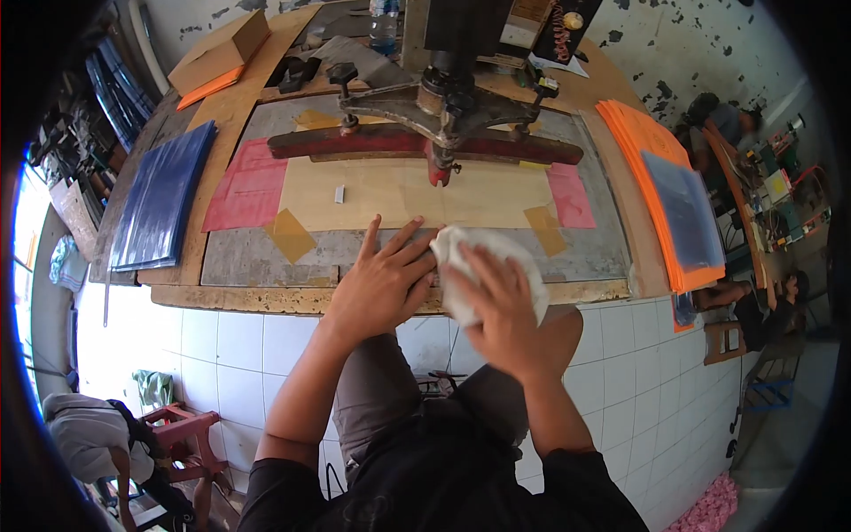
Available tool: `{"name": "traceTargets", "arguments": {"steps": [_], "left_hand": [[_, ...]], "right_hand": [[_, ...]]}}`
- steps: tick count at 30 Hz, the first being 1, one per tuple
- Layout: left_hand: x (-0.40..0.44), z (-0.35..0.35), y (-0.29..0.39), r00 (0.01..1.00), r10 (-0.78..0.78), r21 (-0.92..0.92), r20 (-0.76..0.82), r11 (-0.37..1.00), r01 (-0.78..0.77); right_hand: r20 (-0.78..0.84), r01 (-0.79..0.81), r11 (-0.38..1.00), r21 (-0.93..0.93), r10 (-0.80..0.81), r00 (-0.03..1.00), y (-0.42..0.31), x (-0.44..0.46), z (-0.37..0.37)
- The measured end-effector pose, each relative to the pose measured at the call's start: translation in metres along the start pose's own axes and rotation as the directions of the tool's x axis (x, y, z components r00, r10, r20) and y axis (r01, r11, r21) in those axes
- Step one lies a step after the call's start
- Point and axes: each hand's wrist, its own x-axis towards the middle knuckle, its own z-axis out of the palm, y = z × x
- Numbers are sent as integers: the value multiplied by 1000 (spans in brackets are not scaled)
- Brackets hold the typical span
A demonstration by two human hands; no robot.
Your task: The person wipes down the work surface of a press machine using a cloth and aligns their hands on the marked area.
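My left hand (pixel 383 282) lies with fingers spread at the front edge of a metal bed (pixel 390 253), its fingertips on a pale yellow sheet (pixel 381 191). Under my right hand (pixel 503 306) is a bunched white cloth (pixel 450 250), gripped and pressed near the sheet's front edge; the hand looks slightly blurred. Brown tape pieces (pixel 291 236) and pink sheets (pixel 246 191) flank the yellow sheet. A small whitish piece (pixel 339 194) sits on it. Just beyond my fingers, a red press bar (pixel 355 144) spans above the sheet.
Blue plastic sheets (pixel 164 199) lie at the left. Orange sheets (pixel 638 142) with a clear plastic stack (pixel 681 213) lie at the right. Behind stand a cardboard box (pixel 217 53) and a water bottle (pixel 383 27). Other people (pixel 97 434) are at the far sides.
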Motion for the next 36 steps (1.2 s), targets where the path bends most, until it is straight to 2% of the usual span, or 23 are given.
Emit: {"name": "traceTargets", "arguments": {"steps": [2,5,8,11,14,17,21,25,28,29,32,33,36], "left_hand": [[0,-1,0,1000,-5,8,15,1000,5],[0,1,3,1000,-11,-12,-13,1000,11],[1,3,4,1000,-16,8,-11,1000,16],[2,7,4,999,-46,12,-14,999,46],[1,9,3,997,-75,25,-21,997,75],[1,8,3,997,-77,28,-27,997,78],[1,2,6,1000,-26,-23,-14,999,26],[3,-1,6,1000,-8,-39,0,999,8],[3,2,5,1000,-16,-16,-12,1000,16],[4,1,4,1000,-20,-9,1,1000,20],[3,-1,3,999,-28,-4,21,1000,28],[3,0,3,1000,-29,-14,12,999,29],[2,0,6,999,-38,-30,5,999,39]], "right_hand": [[35,115,990,86,-119,992,-5,-18,-2],[-66,24,1000,17,-23,998,36,-36,-14],[-330,-274,954,-122,221,918,79,-49,-19],[-337,-303,944,-133,244,909,72,-52,-18],[-75,-119,991,-60,115,991,27,-38,-19],[-42,-126,992,-6,125,991,24,-16,-21],[-100,-103,995,-3,102,990,58,9,-20],[-149,-146,987,-71,134,980,70,20,-9],[-64,-63,995,-78,58,996,32,13,-3],[-29,18,999,-48,-20,999,17,4,1],[30,94,992,85,-97,995,0,-24,-2],[13,62,998,3,-62,998,11,-33,-3],[-231,-129,990,-52,113,966,57,-54,-10]]}}
